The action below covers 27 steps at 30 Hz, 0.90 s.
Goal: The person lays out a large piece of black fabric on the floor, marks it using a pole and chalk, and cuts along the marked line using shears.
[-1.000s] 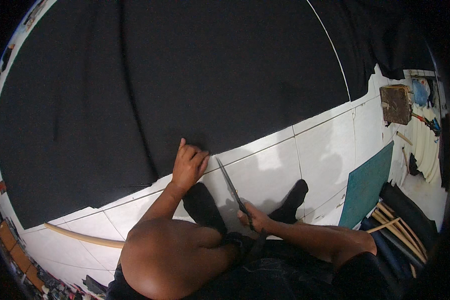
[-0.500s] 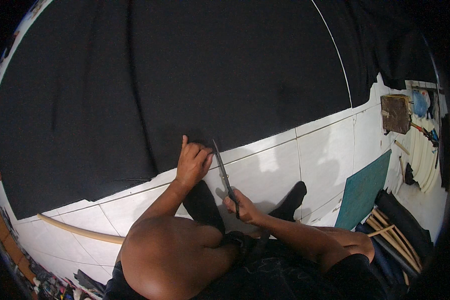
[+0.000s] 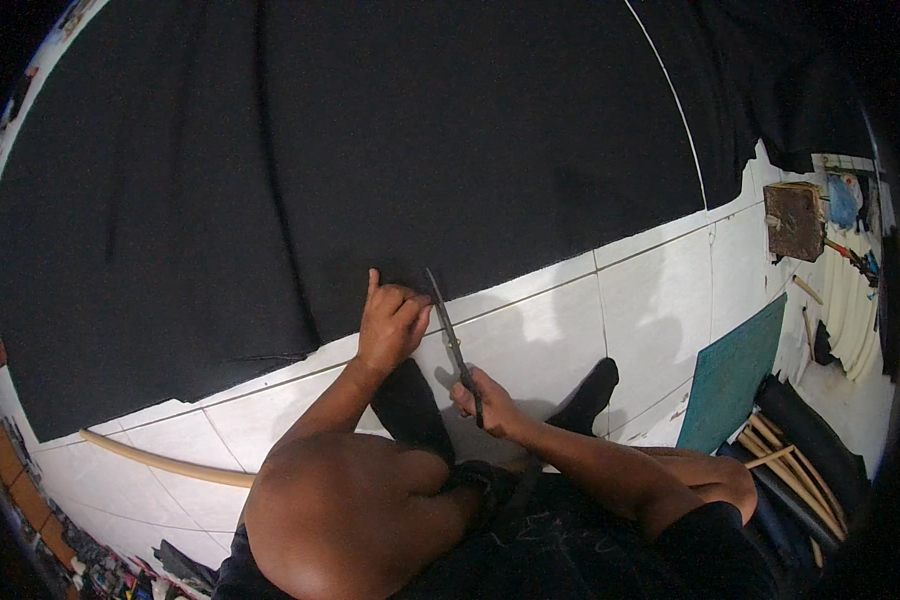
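Observation:
A wide sheet of black cloth [image 3: 450, 150] lies spread over the white tiled floor, its near edge running across in front of me. My left hand [image 3: 394, 322] is at that edge with its fingers curled in a pinch on the cloth and one finger sticking out. Just right of it, my right hand [image 3: 492, 404] grips a pair of long dark scissors [image 3: 454, 348] by the handles. The blades point away from me, and their tips lie over the cloth edge close to my left fingertips. Whether the blades are apart is hard to make out.
A curved wooden strip [image 3: 165, 461] lies on the tiles at the left. To the right are a green board [image 3: 735, 375], a bundle of wooden sticks [image 3: 795, 470], dark rolls [image 3: 820, 440] and a brown block [image 3: 794, 222]. My feet rest on the tiles below the cloth.
The scissors and my right hand have shifted slightly, with the tips a little farther over the cloth edge. My left hand keeps its pinch. The whole view has drifted slightly.

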Motion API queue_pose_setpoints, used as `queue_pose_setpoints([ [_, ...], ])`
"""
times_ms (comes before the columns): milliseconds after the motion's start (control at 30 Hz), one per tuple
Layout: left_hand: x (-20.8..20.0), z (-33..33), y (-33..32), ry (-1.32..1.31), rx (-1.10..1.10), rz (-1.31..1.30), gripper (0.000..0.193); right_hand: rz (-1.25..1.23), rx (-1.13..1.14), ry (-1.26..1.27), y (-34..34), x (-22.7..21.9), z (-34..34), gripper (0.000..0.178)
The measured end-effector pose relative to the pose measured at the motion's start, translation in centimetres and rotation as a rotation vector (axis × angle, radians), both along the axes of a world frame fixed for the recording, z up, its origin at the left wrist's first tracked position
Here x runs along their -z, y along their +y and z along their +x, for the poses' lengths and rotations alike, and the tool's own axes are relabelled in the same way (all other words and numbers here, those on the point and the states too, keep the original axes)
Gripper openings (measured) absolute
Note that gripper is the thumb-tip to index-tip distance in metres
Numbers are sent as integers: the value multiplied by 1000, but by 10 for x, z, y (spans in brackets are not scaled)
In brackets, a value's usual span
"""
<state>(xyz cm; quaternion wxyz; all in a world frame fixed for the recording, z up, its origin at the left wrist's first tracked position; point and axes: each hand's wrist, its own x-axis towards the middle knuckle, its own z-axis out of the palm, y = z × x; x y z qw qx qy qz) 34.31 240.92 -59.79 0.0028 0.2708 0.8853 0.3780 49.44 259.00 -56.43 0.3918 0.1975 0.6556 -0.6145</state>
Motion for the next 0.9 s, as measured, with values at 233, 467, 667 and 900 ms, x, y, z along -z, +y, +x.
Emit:
queue_pose_setpoints([
  [233,0,0,3,28,-2,16,17,66,-21,51,-3,-9,-7,48],
  [467,-1,0,-1,13,3,5,17,81,-34,47,-6,-11,-11,46],
  [667,-2,-1,5,9,11,-4,18,84,47,20,-2,-4,-1,47],
  [900,-3,1,1,-5,4,-15,19,39,42,37,-4,-5,0,46],
])
